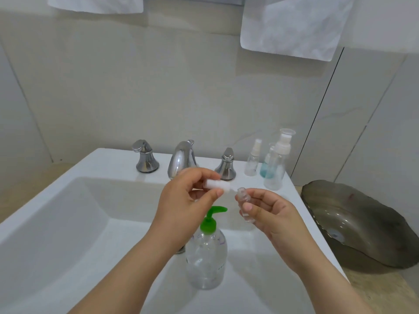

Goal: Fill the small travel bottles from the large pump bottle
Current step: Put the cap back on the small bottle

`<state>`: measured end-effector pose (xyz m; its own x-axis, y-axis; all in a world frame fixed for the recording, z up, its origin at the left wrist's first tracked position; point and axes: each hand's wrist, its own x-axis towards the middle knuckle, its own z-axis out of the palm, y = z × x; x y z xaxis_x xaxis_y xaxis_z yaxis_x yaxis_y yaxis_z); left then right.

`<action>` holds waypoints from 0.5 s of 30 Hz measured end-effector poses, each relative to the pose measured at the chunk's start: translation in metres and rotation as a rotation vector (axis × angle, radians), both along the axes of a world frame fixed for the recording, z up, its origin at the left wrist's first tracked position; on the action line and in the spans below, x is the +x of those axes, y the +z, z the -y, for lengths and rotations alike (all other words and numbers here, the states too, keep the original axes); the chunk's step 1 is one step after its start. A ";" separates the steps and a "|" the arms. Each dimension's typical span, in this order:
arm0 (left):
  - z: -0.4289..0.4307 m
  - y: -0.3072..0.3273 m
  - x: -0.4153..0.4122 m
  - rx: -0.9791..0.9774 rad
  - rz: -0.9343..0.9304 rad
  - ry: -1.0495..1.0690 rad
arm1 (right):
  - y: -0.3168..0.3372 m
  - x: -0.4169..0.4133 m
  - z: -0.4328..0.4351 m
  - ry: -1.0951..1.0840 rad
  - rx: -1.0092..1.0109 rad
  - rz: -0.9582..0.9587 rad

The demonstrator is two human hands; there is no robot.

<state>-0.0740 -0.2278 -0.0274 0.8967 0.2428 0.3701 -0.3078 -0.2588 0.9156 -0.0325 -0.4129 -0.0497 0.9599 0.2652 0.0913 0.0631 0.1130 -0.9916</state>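
Note:
A large clear pump bottle (206, 252) with a green pump head stands in the white sink (68, 223), below my hands. My left hand (186, 198) pinches a white spray cap (216, 185) lying sideways, its thin tube pointing right. My right hand (269, 214) holds a small clear travel bottle (244, 203), tilted, its open neck just clear of the cap's tube. Three more small travel bottles (271, 164) stand on the sink's back right corner; one holds blue liquid.
A chrome faucet (181, 158) with two handles (145, 157) sits at the back of the sink. A dark glass dish (362, 225) lies on the counter to the right. White towels (294, 26) hang on the wall above.

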 end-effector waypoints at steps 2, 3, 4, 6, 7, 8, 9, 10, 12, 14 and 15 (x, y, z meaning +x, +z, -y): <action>-0.001 0.003 0.000 -0.050 0.012 -0.027 | -0.001 -0.001 -0.001 0.012 -0.024 0.011; -0.002 0.004 0.001 -0.064 0.012 -0.041 | -0.002 -0.002 0.000 0.010 -0.028 0.012; -0.003 0.005 0.001 -0.068 0.012 -0.053 | -0.002 -0.002 0.000 0.008 -0.032 0.013; -0.003 0.006 0.000 -0.070 0.011 -0.074 | -0.002 -0.003 0.000 0.002 -0.049 0.019; -0.002 0.006 0.000 -0.075 0.007 -0.080 | -0.001 -0.003 0.000 -0.001 -0.059 0.021; -0.002 0.006 -0.001 -0.084 -0.001 -0.084 | -0.001 -0.004 0.000 -0.003 -0.065 0.023; -0.003 0.006 -0.001 -0.090 -0.010 -0.087 | -0.001 -0.004 0.000 -0.003 -0.067 0.025; -0.003 0.005 -0.001 -0.086 -0.020 -0.086 | -0.001 -0.004 0.000 -0.003 -0.068 0.028; -0.005 0.004 -0.001 -0.048 -0.036 -0.085 | 0.000 -0.004 0.000 -0.002 -0.074 0.038; -0.004 0.004 -0.001 0.012 -0.027 -0.095 | 0.001 -0.005 0.000 0.004 -0.082 0.049; -0.003 0.004 -0.001 0.052 -0.009 -0.098 | 0.001 -0.006 -0.001 0.007 -0.082 0.053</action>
<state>-0.0755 -0.2247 -0.0237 0.9184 0.1345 0.3721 -0.3260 -0.2753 0.9044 -0.0387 -0.4118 -0.0484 0.9523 0.2808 0.1199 0.1156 0.0317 -0.9928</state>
